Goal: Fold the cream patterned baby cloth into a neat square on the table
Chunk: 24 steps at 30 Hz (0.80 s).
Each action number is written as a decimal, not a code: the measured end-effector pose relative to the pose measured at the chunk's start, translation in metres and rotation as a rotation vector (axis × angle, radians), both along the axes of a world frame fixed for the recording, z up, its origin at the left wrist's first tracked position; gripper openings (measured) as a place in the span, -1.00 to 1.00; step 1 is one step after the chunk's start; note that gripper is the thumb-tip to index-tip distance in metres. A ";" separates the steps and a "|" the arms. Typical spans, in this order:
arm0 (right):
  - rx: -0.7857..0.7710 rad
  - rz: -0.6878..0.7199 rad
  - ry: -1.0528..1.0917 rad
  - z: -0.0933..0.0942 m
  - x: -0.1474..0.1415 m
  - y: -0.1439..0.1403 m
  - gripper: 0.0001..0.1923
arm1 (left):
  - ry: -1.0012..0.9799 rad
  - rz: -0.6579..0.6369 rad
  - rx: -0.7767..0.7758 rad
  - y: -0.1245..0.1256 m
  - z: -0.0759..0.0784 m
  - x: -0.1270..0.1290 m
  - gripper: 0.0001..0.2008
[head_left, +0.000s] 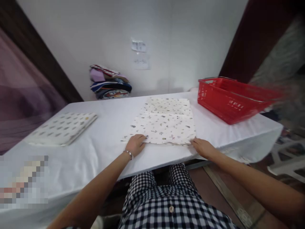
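A white cloth with a small scattered print [164, 122] lies spread on the table in front of me, creased across its upper part. At its near left edge, my left hand [135, 144] has its fingers closed on the border, a bracelet round the wrist. My right hand [202, 148] pinches the near right corner of the same cloth, the fingertips partly hidden. Between the two hands the near edge runs slightly wavy.
A folded cloth with a leaf-like print [63, 128] lies at the left on the white-covered table [107, 133]. A red basket [233, 98] sits at the right end, blurred on its far side. Folded fabrics [111, 82] are stacked by the wall. A pixelated patch covers the lower left.
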State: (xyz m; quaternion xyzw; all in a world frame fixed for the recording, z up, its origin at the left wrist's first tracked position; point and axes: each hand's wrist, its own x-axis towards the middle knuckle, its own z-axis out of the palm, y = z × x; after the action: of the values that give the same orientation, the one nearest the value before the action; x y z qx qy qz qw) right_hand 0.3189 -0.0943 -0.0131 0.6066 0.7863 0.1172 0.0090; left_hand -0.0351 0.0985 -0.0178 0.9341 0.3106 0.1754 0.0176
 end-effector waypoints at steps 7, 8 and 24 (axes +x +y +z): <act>0.099 0.122 -0.041 -0.010 0.016 -0.001 -0.65 | -0.117 0.253 -0.083 0.015 -0.001 -0.054 -0.62; 0.112 0.125 -0.041 -0.010 0.016 -0.002 -0.65 | -0.143 0.285 -0.097 0.017 -0.002 -0.061 -0.60; 0.180 0.151 -0.064 -0.023 0.017 0.007 -0.78 | -0.158 0.519 -0.159 0.032 -0.008 -0.072 -0.72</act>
State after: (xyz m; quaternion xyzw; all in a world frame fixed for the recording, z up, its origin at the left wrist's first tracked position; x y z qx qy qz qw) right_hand 0.3363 -0.0874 -0.0362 0.5399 0.8154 0.2067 -0.0294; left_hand -0.1067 0.1308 -0.0258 0.8023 0.5499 0.2214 0.0696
